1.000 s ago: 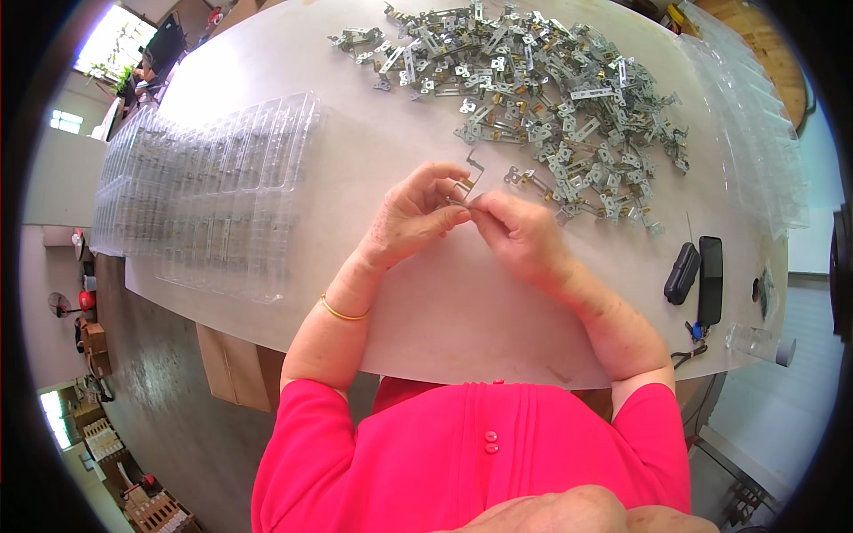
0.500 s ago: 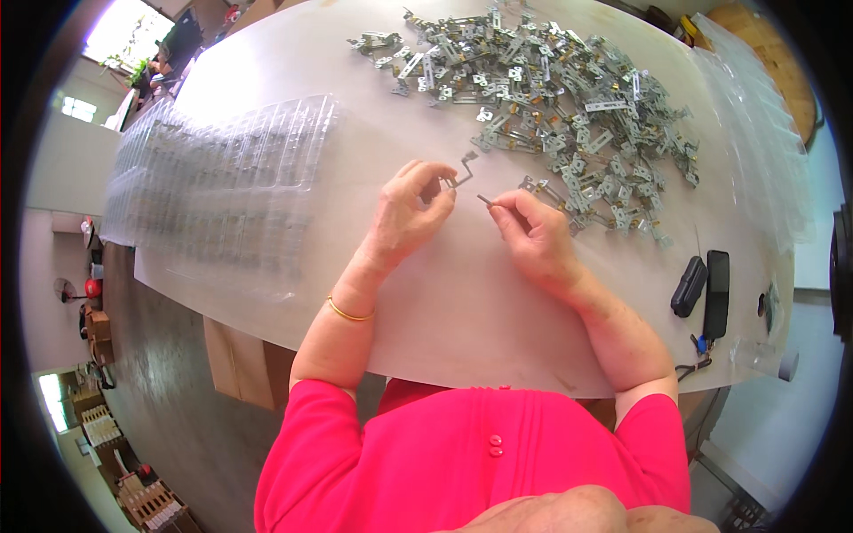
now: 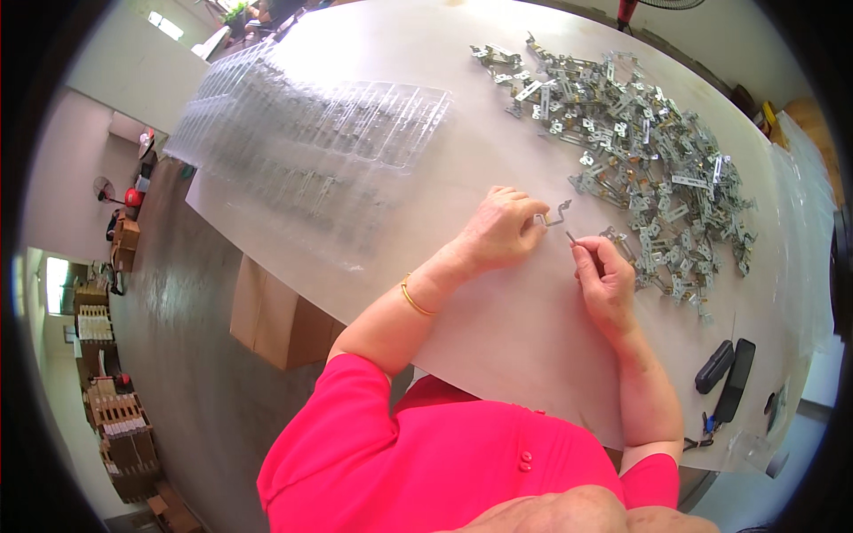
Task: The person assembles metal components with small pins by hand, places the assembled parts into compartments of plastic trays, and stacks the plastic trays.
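Note:
Out over the middle of the table, my left hand (image 3: pixel 505 229) pinches a bent grey metal bracket (image 3: pixel 560 213) between thumb and fingers. Its cranked end sticks out to the right, toward the pile. My right hand (image 3: pixel 608 282) is closed on a thin dark metal pin (image 3: pixel 570 237), whose tip points up and left, just below the bracket. A small gap seems to separate pin and bracket. Beyond my right hand spreads a large heap of metal brackets (image 3: pixel 653 133), some with brass-coloured parts. My right fingers hide the rest of the pin.
Clear plastic compartment trays (image 3: pixel 355 120) lie at the left of the pale table (image 3: pixel 524 346). A black case (image 3: pixel 714 366) and a black phone-like slab (image 3: pixel 736 380) rest at the right, near clear plastic sheets (image 3: pixel 786 240). A cardboard box (image 3: pixel 275 311) stands below the left edge.
The whole view has turned, so table, trays and heap appear farther right and tilted. Both hands keep their grips close together, with the bracket and pin still near each other.

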Demonstrator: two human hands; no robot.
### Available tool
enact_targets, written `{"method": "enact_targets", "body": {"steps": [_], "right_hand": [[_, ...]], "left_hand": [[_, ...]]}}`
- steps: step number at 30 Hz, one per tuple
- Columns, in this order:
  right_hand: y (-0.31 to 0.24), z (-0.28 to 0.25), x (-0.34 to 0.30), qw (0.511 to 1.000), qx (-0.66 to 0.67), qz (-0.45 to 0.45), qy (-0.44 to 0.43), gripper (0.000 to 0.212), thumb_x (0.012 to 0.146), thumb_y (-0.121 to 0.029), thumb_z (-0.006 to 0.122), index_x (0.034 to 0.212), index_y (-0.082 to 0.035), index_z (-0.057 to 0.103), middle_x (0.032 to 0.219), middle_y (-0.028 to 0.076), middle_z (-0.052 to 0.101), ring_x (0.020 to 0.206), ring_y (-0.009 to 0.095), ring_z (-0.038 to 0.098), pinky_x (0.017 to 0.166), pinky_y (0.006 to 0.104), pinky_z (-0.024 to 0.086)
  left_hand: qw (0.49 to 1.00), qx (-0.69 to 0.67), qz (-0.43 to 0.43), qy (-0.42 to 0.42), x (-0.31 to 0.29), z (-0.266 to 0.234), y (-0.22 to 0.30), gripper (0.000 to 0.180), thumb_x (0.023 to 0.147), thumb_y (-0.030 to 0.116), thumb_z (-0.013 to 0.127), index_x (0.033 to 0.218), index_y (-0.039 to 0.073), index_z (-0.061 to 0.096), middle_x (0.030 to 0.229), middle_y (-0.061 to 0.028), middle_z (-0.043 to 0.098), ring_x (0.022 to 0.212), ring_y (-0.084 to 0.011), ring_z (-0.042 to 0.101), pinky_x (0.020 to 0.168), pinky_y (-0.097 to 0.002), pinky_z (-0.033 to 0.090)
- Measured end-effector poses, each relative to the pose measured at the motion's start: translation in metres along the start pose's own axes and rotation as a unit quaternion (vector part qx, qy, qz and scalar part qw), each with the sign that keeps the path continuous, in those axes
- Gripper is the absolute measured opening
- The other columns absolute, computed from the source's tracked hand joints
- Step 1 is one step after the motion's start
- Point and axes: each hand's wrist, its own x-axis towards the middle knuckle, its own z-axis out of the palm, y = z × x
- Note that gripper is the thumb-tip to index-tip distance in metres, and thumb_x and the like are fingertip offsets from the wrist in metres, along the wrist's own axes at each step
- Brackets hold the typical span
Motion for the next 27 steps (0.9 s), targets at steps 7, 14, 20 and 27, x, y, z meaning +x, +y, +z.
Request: {"method": "enact_targets", "body": {"steps": [7, 14, 20, 27], "right_hand": [[0.000, 0.000, 0.001, 1.000, 0.015, 0.000, -0.004, 0.007, 0.099, -0.009, 0.064, 0.102, -0.003, 0.067, 0.070, -0.005, 0.056, 0.061, 0.003, 0.048, 0.055, 0.0214, 0.040], [0.006, -0.002, 0.002, 1.000, 0.019, -0.002, -0.009, 0.006, 0.099, -0.009, 0.064, 0.102, -0.004, 0.067, 0.070, -0.005, 0.056, 0.061, 0.003, 0.049, 0.055, 0.0207, 0.040], [0.007, 0.000, 0.003, 0.999, 0.008, -0.033, -0.003, 0.006, 0.100, -0.009, 0.064, 0.102, -0.004, 0.066, 0.070, -0.006, 0.056, 0.061, 0.003, 0.049, 0.055, 0.0203, 0.039], [0.013, 0.001, 0.002, 0.998, 0.056, -0.011, -0.014, 0.006, 0.100, -0.010, 0.064, 0.100, -0.005, 0.066, 0.071, -0.005, 0.057, 0.062, 0.002, 0.051, 0.055, 0.0192, 0.041]], "left_hand": [[0.996, -0.057, -0.061, 0.008, 0.003, -0.004, 0.005, 0.019, 0.081, 0.008, 0.070, 0.100, 0.003, 0.069, 0.071, -0.0068, 0.063, 0.074, -0.0257, 0.061, 0.086, -0.0396, 0.046], [0.995, 0.025, -0.044, 0.084, 0.002, 0.007, -0.011, 0.013, 0.084, 0.011, 0.069, 0.096, 0.005, 0.067, 0.079, -0.0089, 0.064, 0.079, -0.0289, 0.061, 0.086, -0.0416, 0.044], [0.992, 0.082, -0.028, 0.096, 0.000, 0.008, -0.011, 0.013, 0.086, 0.015, 0.070, 0.092, 0.005, 0.067, 0.085, -0.0118, 0.065, 0.088, -0.0315, 0.060, 0.086, -0.0426, 0.043], [0.980, 0.071, -0.038, 0.184, 0.008, -0.026, 0.011, 0.010, 0.084, 0.010, 0.072, 0.090, 0.002, 0.069, 0.080, -0.0125, 0.066, 0.077, -0.0318, 0.062, 0.075, -0.0421, 0.048]]}}
